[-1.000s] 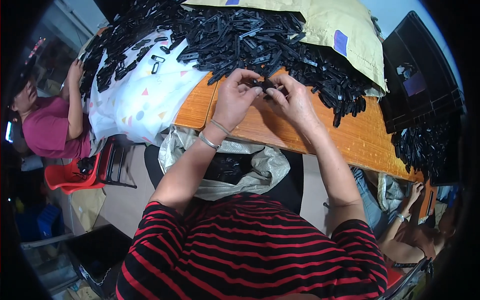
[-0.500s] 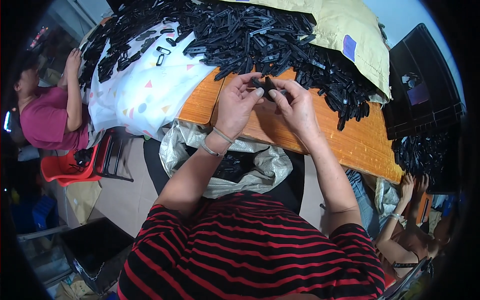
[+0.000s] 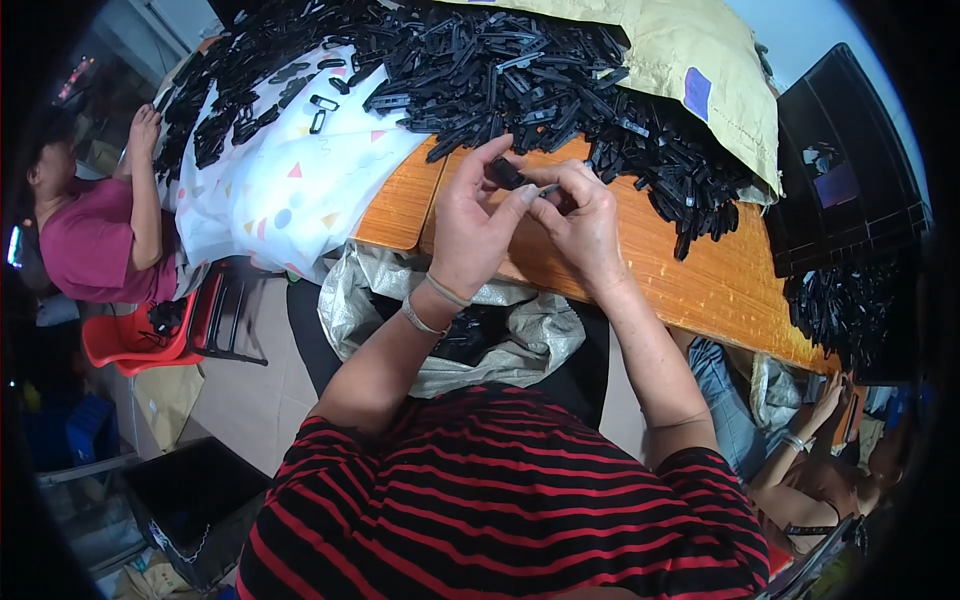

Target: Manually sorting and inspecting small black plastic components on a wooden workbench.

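Over the front of the wooden table [image 3: 620, 262], my left hand [image 3: 474, 222] is closed on a small black plastic part [image 3: 507, 174], held up between thumb and fingers. Close beside it on the right, my right hand [image 3: 585, 222] pinches a thin dark piece [image 3: 549, 190]. The thumbs nearly meet. Whether the two pieces touch is hard to make out. Behind my hands lies a large heap of black plastic parts [image 3: 480, 70], some long and narrow, some oval frames.
An open woven sack [image 3: 545, 345] with dark contents sits at my lap. A yellowish paper sack [image 3: 700, 45] lies at the back right. At left a person [image 3: 95, 230] works beside a patterned white sheet [image 3: 270, 200]. Another person's hands [image 3: 828, 395] are at far right.
The black part in my left hand has turned and tilted, and my right hand has drawn slightly lower with its fingers closer together. The person at far right has shifted their hands.
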### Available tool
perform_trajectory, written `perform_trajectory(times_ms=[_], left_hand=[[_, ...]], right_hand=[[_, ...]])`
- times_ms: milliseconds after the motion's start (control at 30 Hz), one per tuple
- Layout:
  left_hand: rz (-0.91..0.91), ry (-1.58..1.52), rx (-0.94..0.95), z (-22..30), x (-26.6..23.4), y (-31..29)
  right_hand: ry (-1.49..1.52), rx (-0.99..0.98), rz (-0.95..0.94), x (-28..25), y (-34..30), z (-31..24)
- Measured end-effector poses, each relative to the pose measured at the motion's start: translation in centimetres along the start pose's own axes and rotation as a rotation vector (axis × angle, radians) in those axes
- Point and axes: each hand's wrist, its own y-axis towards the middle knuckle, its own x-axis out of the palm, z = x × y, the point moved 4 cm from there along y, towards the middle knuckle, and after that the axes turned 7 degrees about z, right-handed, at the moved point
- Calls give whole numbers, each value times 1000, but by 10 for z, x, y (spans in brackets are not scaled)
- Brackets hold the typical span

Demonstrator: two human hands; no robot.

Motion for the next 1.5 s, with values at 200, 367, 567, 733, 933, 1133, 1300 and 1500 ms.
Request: perform_trajectory(times_ms=[200,367,567,733,933,1133,1300,1500], left_hand=[[-17,253,182,14,-3,-3],[-36,206,169,11,-5,-10],[-17,168,-49,2,-31,-30],[-207,588,66,14,-65,-37],[-254,745,433,5,-13,-5],[-712,911,647,-43,43,32],[-876,1010,753,-47,49,47],[-815,963,845,-51,57,59]], right_hand=[[339,332,-103,9,-5,2],[91,-104,89,17,-13,6],[69,104,-265,28,-35,7],[92,254,-380,-12,-33,23],[-524,-173,-88,-63,12,58],[-703,-356,-478,-52,33,90],[-709,-412,-514,-50,44,94],[-416,-239,-264,-68,39,89]])
